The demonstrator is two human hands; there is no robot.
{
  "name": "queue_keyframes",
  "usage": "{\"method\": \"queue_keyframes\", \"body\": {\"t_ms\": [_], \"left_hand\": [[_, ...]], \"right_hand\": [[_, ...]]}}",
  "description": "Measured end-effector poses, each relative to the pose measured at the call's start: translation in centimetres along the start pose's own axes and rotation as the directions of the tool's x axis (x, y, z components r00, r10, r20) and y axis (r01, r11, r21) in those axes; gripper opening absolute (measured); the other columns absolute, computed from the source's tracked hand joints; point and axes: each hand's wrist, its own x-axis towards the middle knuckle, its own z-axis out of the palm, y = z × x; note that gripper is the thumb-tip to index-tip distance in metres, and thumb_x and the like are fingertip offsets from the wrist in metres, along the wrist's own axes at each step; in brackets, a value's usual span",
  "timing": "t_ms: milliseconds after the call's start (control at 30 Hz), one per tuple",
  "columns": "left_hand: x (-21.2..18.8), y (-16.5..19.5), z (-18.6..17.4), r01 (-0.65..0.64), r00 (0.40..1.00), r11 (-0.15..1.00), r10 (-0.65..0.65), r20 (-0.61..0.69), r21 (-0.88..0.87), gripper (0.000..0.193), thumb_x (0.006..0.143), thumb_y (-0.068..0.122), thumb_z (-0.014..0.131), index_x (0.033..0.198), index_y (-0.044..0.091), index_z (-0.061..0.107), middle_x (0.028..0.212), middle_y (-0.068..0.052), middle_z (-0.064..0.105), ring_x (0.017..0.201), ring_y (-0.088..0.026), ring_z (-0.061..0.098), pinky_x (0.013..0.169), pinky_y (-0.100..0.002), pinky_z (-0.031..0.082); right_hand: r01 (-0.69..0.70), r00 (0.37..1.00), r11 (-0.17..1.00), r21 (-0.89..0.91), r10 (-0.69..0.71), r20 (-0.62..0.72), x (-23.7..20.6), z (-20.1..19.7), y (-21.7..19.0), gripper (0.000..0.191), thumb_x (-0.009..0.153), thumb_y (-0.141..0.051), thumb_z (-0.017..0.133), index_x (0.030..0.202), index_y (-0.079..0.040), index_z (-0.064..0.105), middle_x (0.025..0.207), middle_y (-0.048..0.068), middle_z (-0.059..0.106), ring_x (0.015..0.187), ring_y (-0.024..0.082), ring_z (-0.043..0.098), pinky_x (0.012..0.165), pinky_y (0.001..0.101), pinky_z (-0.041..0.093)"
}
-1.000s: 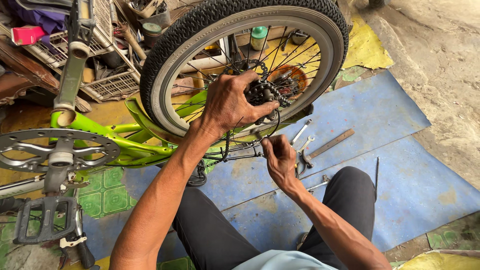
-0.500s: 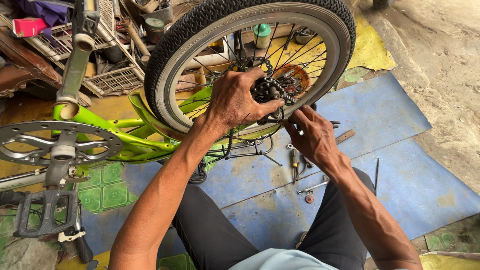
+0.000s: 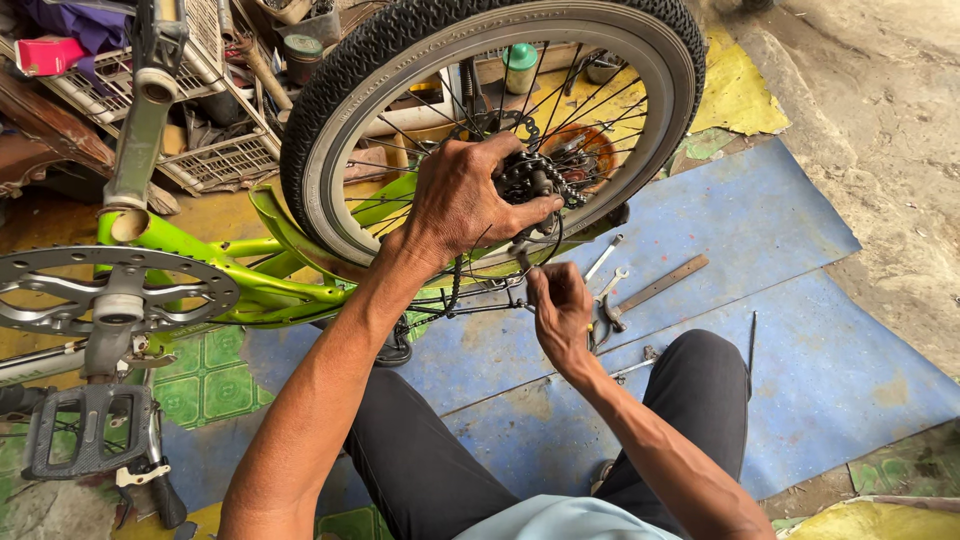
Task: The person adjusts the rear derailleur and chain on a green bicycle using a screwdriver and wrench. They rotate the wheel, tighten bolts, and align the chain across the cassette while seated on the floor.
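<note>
The landmark is the rear bicycle wheel [image 3: 500, 130]: a black knobbly rubber tyre on a pale grey metal rim, laced with thin wire spokes, carried in a glossy lime-green tubular frame [image 3: 215, 265] that lies inverted.

At the wheel's centre sits a small dark toothed metal sprocket [image 3: 535, 180] with a black chain around it. The left hand [image 3: 465, 200] lies over the hub at that centre, its fingers [image 3: 480, 150] curled close about the sprocket and touching it, thumb pressed alongside.

Just below the wheel's lower rim, the right hand [image 3: 560, 312] has its fingers [image 3: 545, 285] drawn together and pinched on a thin dark part beneath the frame; what that part is cannot be told.

Right of that hand, below the wheel, bright steel open-ended spanners [image 3: 606, 272] and a flat rusty-brown metal bar [image 3: 660, 285] lie on a matt blue sheet [image 3: 800, 330] spread over the floor.

Left of the wheel are a large silver toothed chainring [image 3: 120, 290] and, below it, a black studded platform pedal [image 3: 85, 430]. Above the chainring, left of the tyre, white wire baskets [image 3: 215, 155] hold clutter.

The person's legs, in dark fabric trousers [image 3: 440, 470], extend below the wheel.
</note>
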Motion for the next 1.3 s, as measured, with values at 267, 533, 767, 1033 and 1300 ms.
{"method": "queue_keyframes", "body": {"t_ms": [267,533,767,1033,1300], "left_hand": [[-0.1,0.0,0.2,0.009,1.0,1.0,-0.009,0.004,0.012,0.054,0.072,0.048,0.09,0.098,0.004,0.073,0.072,-0.01,0.075,0.065,-0.024,0.076,0.061,-0.038,0.06],[-0.1,-0.1,0.3,-0.002,1.0,1.0,0.002,0.0,0.002,0.054,0.074,0.048,0.09,0.101,0.003,0.073,0.075,-0.011,0.076,0.068,-0.024,0.077,0.064,-0.038,0.061],[-0.1,-0.2,0.4,0.006,1.0,1.0,-0.005,-0.002,0.015,0.053,0.073,0.047,0.09,0.099,0.004,0.073,0.073,-0.011,0.075,0.068,-0.025,0.077,0.063,-0.039,0.061],[0.0,-0.3,0.3,0.011,1.0,1.0,-0.011,0.026,0.013,0.051,0.075,0.048,0.089,0.098,0.005,0.072,0.075,-0.009,0.076,0.068,-0.024,0.077,0.062,-0.038,0.061],[0.0,-0.1,0.2,0.005,1.0,1.0,-0.005,0.009,0.015,0.053,0.074,0.049,0.089,0.099,0.005,0.072,0.075,-0.009,0.076,0.069,-0.025,0.077,0.063,-0.038,0.061]], "right_hand": [[0.452,0.89,0.817,-0.359,-0.387,0.241,5.2,-5.3,-3.5,0.024,0.097,-0.013,0.076,0.087,-0.004,0.057,0.077,0.007,0.057,0.062,0.014,0.052,0.053,0.0299,0.045],[0.648,0.756,0.505,-0.571,-0.334,0.563,9.5,-6.9,-10.3,0.018,0.092,-0.015,0.078,0.088,-0.005,0.064,0.082,0.009,0.06,0.063,0.026,0.059,0.052,0.0393,0.048],[0.662,0.748,0.572,-0.483,-0.466,0.473,8.6,-7.1,-8.1,0.015,0.094,-0.013,0.075,0.091,-0.006,0.062,0.087,0.008,0.061,0.068,0.024,0.055,0.057,0.0376,0.046],[-0.072,0.996,0.977,0.203,0.061,0.061,1.6,1.0,-0.7,0.026,0.105,-0.021,0.068,0.091,-0.006,0.051,0.072,-0.001,0.055,0.064,0.007,0.048,0.054,0.0251,0.04],[0.122,0.989,0.983,-0.138,-0.109,0.096,0.5,-1.2,-1.5,0.022,0.102,-0.02,0.068,0.092,-0.005,0.057,0.068,-0.001,0.056,0.058,0.007,0.047,0.049,0.0243,0.039]]}}
